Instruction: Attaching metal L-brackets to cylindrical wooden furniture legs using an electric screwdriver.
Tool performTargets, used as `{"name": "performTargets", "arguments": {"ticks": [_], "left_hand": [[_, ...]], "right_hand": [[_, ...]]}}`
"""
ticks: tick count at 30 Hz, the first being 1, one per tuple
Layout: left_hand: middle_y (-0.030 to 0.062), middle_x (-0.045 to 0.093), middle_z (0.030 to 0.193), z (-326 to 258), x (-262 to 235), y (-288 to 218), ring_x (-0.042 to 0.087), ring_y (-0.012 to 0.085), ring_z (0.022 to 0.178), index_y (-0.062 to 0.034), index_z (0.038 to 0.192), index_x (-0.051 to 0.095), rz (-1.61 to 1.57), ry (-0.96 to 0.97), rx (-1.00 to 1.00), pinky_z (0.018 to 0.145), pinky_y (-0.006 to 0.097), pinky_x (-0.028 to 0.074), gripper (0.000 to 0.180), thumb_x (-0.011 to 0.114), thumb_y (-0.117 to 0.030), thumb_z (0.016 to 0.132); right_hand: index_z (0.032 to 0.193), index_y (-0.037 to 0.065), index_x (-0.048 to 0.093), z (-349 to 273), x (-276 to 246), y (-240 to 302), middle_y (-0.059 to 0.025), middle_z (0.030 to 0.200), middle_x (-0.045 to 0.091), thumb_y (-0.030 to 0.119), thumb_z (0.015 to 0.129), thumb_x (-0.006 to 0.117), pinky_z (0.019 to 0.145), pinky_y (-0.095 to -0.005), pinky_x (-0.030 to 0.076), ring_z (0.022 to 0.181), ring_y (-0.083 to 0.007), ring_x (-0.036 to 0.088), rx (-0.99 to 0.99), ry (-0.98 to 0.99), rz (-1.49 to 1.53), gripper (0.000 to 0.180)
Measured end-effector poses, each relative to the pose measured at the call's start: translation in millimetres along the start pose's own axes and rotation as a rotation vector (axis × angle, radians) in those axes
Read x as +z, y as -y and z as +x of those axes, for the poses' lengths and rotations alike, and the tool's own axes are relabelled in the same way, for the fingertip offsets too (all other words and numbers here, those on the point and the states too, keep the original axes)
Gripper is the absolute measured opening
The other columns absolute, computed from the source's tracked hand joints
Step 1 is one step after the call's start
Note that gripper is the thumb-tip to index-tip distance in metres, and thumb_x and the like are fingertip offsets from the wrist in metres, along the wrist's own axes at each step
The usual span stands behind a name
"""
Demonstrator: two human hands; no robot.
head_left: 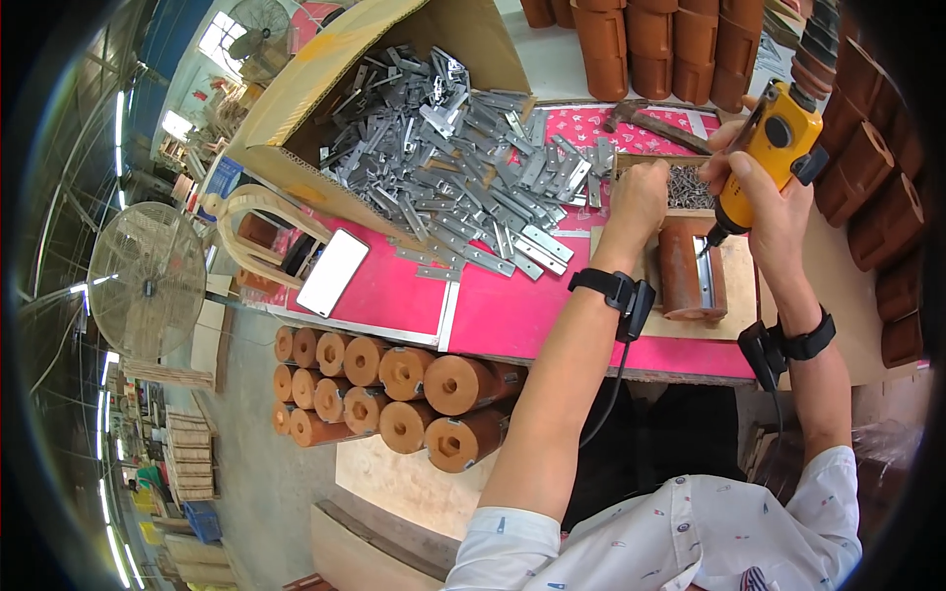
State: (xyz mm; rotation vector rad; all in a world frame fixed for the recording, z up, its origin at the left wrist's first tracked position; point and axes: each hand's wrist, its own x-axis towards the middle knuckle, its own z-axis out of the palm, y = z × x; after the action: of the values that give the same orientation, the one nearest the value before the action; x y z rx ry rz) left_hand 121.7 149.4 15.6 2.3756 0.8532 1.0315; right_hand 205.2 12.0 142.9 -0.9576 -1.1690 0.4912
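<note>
One pink tabletop (512,320) under everything. Carton (473,49) of loose metal parts sits left of the left grip (641,202). Brown cylinder (678,281) lies just nearside of both hands, between them. Right grip (774,192) is wrapped round the yellow driver (778,133), bit angled down at the metal plate (705,281) on the cylinder; reads as fastening. Left grip is curled by the screws (690,187), fingertips hidden, can't tell if pinching. Next move likely needs bit lined up, cylinder steady.
</note>
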Motion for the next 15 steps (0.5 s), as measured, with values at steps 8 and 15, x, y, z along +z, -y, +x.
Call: {"name": "performTargets", "arguments": {"ticks": [8, 15], "left_hand": [[0.0193, 0.064, 0.085, -1.5, 5.2, -3.2, 0.062, 0.0403, 0.081, -0.0031, 0.085, 0.062, -0.017, -0.085, 0.024, 0.073, 0.048, 0.049, 0.008, 0.056, -0.009, 0.084], [0.0189, 0.062, 0.087, -3.3, 2.0, -3.9, 0.062, 0.0400, 0.081, -0.0031, 0.085, 0.063, -0.032, -0.094, 0.020, 0.074, 0.048, 0.050, 0.008, 0.058, -0.009, 0.082]], "right_hand": [[0.136, -0.003, 0.036, 0.2, -1.9, 0.7, -0.0127, 0.102, 0.061, 0.007, 0.089, 0.054, 0.065, -0.0261, 0.051, 0.077, -0.0157, 0.063, 0.030, 0.010, -0.074, 0.052], [0.136, -0.003, 0.036, -0.7, -0.3, -2.1, -0.0127, 0.102, 0.061, 0.012, 0.090, 0.056, 0.066, -0.0263, 0.051, 0.078, -0.0154, 0.063, -0.009, -0.025, -0.063, 0.053]]}}
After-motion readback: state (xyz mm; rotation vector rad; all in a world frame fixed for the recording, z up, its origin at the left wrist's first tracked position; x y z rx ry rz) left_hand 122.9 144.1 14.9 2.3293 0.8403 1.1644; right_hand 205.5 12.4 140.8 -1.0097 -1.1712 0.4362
